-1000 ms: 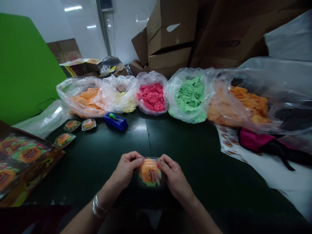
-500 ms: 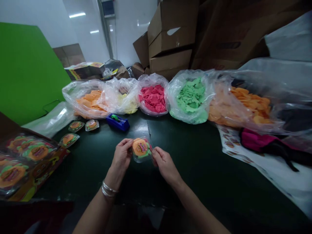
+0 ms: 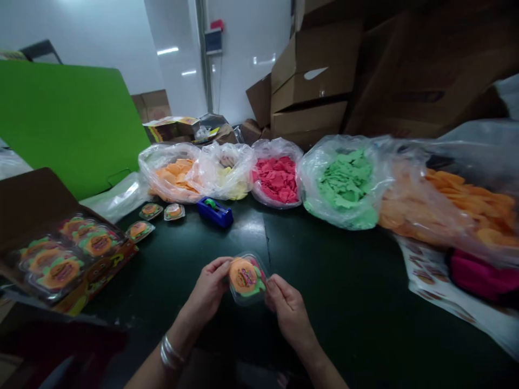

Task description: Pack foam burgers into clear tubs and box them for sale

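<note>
Between my hands is a clear plastic pack (image 3: 246,278) with a burger-shaped stack of orange, green and red pieces inside. My left hand (image 3: 208,286) pinches its left edge, thumb on top. At the right edge, my right hand (image 3: 287,305) grips the pack with thumb and fingers closed. A silver bangle circles the left wrist. Beyond the hands stands a blue tape dispenser (image 3: 215,212). Several similar packs, one of them a burger pack (image 3: 140,230), lie on the dark table to the left.
An open display box (image 3: 95,278) with burger packs stands at the left. Across the back sit plastic bags of orange (image 3: 178,175), yellow (image 3: 232,178), red (image 3: 276,181) and green pieces (image 3: 347,178). Cardboard boxes (image 3: 312,75) rise behind. A printed sheet (image 3: 425,281) and pink item (image 3: 478,275) lie right.
The camera view has turned left, bringing more of the display box into sight. Both hands keep the pack between them, with their grip much the same.
</note>
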{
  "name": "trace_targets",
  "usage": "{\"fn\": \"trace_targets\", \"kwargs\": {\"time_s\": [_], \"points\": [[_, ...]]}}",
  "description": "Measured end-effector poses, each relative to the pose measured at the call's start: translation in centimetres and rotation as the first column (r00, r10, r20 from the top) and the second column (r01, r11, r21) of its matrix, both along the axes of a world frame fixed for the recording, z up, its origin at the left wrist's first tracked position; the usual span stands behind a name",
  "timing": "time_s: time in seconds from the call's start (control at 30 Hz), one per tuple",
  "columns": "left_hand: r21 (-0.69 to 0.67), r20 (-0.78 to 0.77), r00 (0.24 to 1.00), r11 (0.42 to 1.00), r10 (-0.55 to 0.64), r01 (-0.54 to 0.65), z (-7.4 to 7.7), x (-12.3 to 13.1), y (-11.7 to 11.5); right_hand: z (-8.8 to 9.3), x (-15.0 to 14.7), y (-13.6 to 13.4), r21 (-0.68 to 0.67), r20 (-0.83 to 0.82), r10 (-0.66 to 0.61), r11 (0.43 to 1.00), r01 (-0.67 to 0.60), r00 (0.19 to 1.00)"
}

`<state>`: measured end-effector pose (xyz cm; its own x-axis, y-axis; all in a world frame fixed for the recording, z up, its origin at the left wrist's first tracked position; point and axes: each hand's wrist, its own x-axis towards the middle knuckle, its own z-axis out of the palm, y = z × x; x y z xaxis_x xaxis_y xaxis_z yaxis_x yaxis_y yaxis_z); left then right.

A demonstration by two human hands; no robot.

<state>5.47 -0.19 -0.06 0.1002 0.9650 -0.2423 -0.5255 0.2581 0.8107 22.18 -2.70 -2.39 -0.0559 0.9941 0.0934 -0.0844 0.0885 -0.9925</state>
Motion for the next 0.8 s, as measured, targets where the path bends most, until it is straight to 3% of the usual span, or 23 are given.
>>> {"fn": "trace_targets", "kwargs": {"time_s": [0.1, 0.27, 0.37, 0.47, 0.53, 0.6, 0.7, 0.8], "points": [[0.009, 0.033, 0.999, 1.000, -0.028, 0.028, 0.1, -1.1, -0.9, -0.1, -0.6, 0.2, -0.036, -0.040, 0.050, 0.998, -0.051, 0.998], [0.015, -0.055, 0.986, 0.987, -0.159, 0.160, 0.6, -2.4, -1.8, -0.2, -1.4, 1.1, -0.160, -0.093, 0.133, 0.976, -0.146, 0.987], [0.041, -0.091, 0.987, 0.990, -0.132, 0.136, 0.6, -2.8, -1.9, -0.5, -2.1, 1.2, -0.163, -0.063, 0.137, 0.976, -0.146, 0.989], [0.040, -0.033, 0.993, 0.993, -0.112, 0.114, 0.5, -3.5, -1.6, -0.1, -2.0, 2.5, -0.192, 0.019, 0.304, 0.936, -0.295, 0.952], [0.018, 0.037, 0.991, 0.992, -0.128, 0.127, 0.4, -4.3, -1.1, 0.7, -1.4, 5.1, -0.248, 0.145, 0.483, 0.862, -0.441, 0.863], [-0.010, 0.087, 0.989, 0.993, -0.118, 0.119, 0.3, -5.1, -0.6, 2.0, -1.0, 9.4, -0.270, 0.275, 0.533, 0.842, -0.467, 0.801], [-0.047, 0.106, 0.991, 0.995, -0.085, 0.090, -0.3, -6.0, 0.2, 3.6, -1.9, 17.6, -0.165, 0.368, 0.331, 0.943, -0.289, 0.869], [-0.080, 0.110, 0.991, 0.993, -0.074, 0.083, -1.5, -6.3, 0.8, 3.9, -4.6, 24.5, -0.152, 0.407, 0.242, 0.969, -0.196, 0.881]]}}
